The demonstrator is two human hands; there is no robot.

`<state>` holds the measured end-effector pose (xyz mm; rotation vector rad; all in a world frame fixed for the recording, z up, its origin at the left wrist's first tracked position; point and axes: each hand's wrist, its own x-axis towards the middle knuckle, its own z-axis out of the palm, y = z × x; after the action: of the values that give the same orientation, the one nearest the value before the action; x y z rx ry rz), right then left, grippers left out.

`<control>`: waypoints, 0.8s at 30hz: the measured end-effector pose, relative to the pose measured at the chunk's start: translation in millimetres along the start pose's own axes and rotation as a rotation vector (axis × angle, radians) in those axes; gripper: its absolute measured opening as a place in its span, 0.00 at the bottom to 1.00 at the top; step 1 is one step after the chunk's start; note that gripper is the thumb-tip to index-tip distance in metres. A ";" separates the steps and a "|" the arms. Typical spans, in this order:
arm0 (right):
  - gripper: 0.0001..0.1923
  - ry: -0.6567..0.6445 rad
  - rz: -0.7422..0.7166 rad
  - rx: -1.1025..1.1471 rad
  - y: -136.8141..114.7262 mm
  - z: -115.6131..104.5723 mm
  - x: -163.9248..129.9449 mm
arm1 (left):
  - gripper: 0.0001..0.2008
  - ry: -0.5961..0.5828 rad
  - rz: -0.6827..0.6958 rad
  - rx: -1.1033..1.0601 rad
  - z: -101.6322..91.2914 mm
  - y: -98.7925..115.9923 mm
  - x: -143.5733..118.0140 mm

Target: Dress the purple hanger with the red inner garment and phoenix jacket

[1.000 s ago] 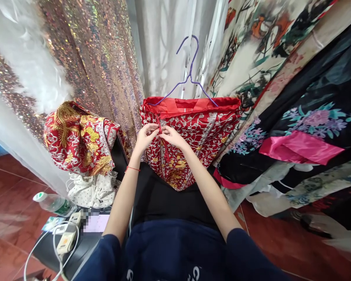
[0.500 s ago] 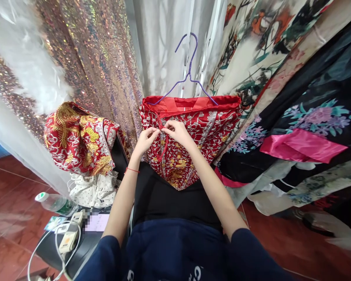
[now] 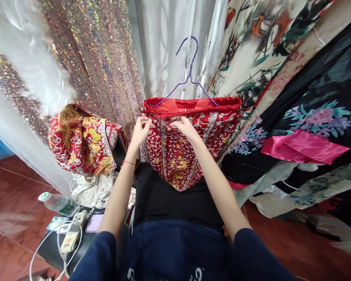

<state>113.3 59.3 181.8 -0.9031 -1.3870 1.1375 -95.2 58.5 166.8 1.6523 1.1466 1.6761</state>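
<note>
Both hands, left hand [image 3: 140,130] and right hand [image 3: 183,127], pinch the red skirt [image 3: 193,144] waistband; hard tug could slide it off the purple hanger [image 3: 190,78].

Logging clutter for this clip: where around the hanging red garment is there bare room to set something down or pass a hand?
Bare red floor tile lies left, bordered by the white curtain and water bottle; more tile lies lower right, below the floral robes. Crowded: both hands, left hand and right hand, on the red embroidered garment; the dark stand holds cables and a charger.
</note>
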 end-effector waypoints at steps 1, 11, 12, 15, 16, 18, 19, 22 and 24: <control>0.05 -0.067 0.041 0.044 -1.0 7.3 0.7 | 0.09 -0.046 0.000 -0.053 5.9 0.0 0.5; 0.12 0.016 -0.260 -0.213 -3.4 17.0 9.7 | 0.15 -0.122 0.134 0.157 8.1 6.3 7.8; 0.13 0.037 -0.267 -0.224 -2.8 16.0 9.4 | 0.14 -0.109 0.135 0.145 8.1 7.3 6.8; 0.15 0.090 -0.203 -0.230 -1.0 14.6 9.1 | 0.10 -0.073 0.155 0.042 7.8 10.5 3.1; 0.15 0.104 -0.159 -0.220 -0.8 13.8 9.4 | 0.09 -0.072 0.161 0.011 6.8 11.1 2.3; 0.13 0.111 -0.079 -0.193 -1.5 11.0 10.0 | 0.07 -0.083 0.147 -0.020 3.4 11.1 1.5; 0.12 0.105 -0.051 -0.185 -2.3 9.2 10.0 | 0.06 -0.081 0.135 -0.025 1.5 10.4 1.4; 0.08 0.056 -0.008 -0.181 -6.1 5.0 6.4 | 0.06 -0.059 0.123 -0.038 -1.4 6.7 1.2; 0.04 -0.040 -0.018 -0.177 -8.7 5.6 1.6 | 0.09 -0.082 0.106 -0.020 1.0 4.8 0.0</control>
<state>108.1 57.8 190.8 -0.9961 -1.5440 1.0358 -93.3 56.3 170.7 1.7800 1.0166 1.6621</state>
